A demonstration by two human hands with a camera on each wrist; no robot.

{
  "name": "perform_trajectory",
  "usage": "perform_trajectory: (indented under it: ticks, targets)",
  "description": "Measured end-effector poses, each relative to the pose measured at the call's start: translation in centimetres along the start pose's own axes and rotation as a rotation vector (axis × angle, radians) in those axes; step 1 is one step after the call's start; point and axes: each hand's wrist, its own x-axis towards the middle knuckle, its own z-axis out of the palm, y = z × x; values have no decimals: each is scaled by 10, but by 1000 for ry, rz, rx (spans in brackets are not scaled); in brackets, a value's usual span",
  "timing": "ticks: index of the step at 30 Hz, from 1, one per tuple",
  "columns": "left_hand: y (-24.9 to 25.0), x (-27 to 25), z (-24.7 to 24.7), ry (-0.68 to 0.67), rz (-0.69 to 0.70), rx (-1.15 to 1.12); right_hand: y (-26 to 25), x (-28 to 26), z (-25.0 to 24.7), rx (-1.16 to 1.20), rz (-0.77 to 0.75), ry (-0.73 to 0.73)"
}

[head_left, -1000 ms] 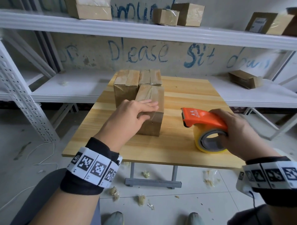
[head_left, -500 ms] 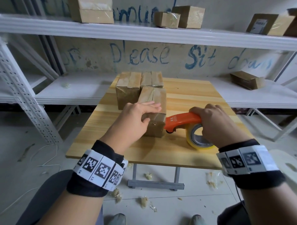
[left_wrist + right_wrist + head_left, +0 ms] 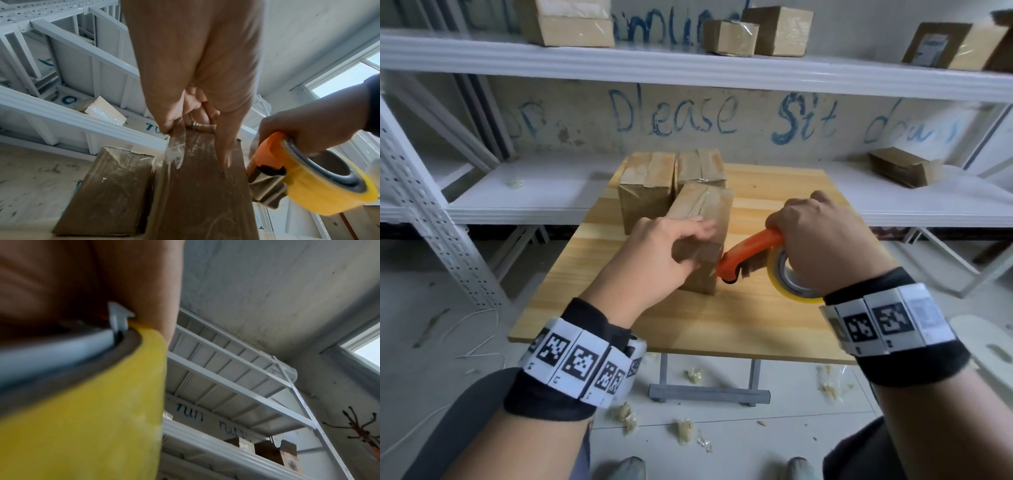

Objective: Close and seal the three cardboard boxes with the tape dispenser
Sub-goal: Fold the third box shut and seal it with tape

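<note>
The near cardboard box stands on the counter, just in front of two taped boxes at the far side. It is gripped at its near top edge by the left hand, fingers curled over the flaps. The tape dispenser is clasped in the right hand, its nose touching the box's near right face. If the box is held too lightly, it may be pushed aside and the tape may wrinkle. Box contents cannot be seen.
</note>
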Motion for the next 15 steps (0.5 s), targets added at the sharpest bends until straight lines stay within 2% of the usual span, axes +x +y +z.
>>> perform_trajectory:
  ticks: [6,11,15]
  targets:
    - [3,1,1,5,-39,3,10,0,15,114,-13,-77]
    - [6,1,2,20,-16,9,5,-5,10,47,-36,4]
    - [7,2,3,36,-1,10,-2,-9,0,-26,-65,14]
